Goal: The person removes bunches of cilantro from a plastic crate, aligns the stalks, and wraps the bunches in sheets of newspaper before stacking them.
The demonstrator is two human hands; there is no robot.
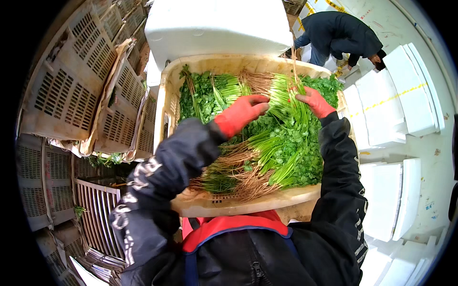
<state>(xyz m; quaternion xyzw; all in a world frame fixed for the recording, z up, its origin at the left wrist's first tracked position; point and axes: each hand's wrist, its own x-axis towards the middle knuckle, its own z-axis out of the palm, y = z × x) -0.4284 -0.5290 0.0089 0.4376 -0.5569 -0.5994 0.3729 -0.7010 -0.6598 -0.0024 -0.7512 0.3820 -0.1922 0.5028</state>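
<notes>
A worn, cream-coloured plastic crate point(247, 207) in front of me holds leafy green herbs with long brown roots, which look like coriander. My right hand point(316, 103), in a red rubber glove, grips a bunch of coriander point(297, 103) over the crate's right half. The roots of that bunch point towards the far rim, and its leaves hang towards me. My left hand point(243, 113), gloved the same way, hovers over the middle with its fingers partly curled and nothing visible in them. Under and beside it lie more coriander bunches point(264, 153), their roots mostly to the left.
Beyond the crate stands a large white foam box point(214, 32). Stacked slotted plastic crates point(68, 89) line the left side. White foam boxes point(379, 193) stand along the right wall. A person point(340, 35) in dark clothing bends down at the far right.
</notes>
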